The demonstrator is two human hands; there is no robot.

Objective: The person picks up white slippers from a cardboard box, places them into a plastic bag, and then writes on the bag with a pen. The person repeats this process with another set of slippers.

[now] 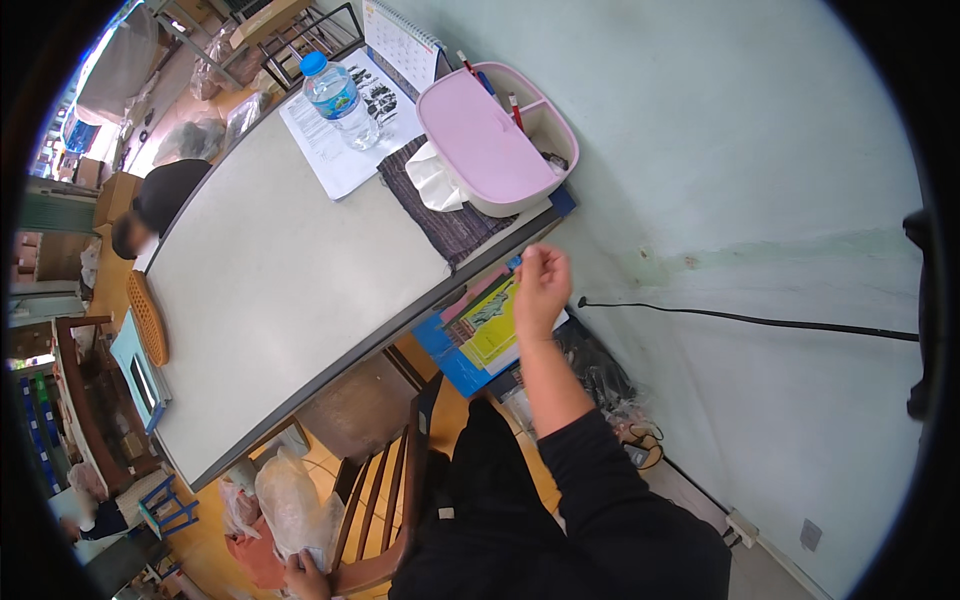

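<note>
My right hand [542, 290] is raised just off the near edge of the desk [270, 270], by the wall. Its fingers are curled together. A small blue patch shows at the fingertips, and I cannot tell whether it is held. Below and beside this hand lie books and folders with a yellow-green cover [492, 345] and a blue cover [470, 380]. My left hand [305, 577] is at the bottom edge, beside the curved wooden rail of a chair [370, 575]. Its fingers are bent near a pale thing next to a clear plastic bag [290, 495]; what they hold is unclear.
On the desk stand a pink-lidded tissue box organizer [490, 140] on a dark cloth [440, 230], a water bottle [340, 100] on papers, and a desk calendar [405, 45]. A black cable [740, 318] runs along the wall. Another person [170, 205] is beyond the desk.
</note>
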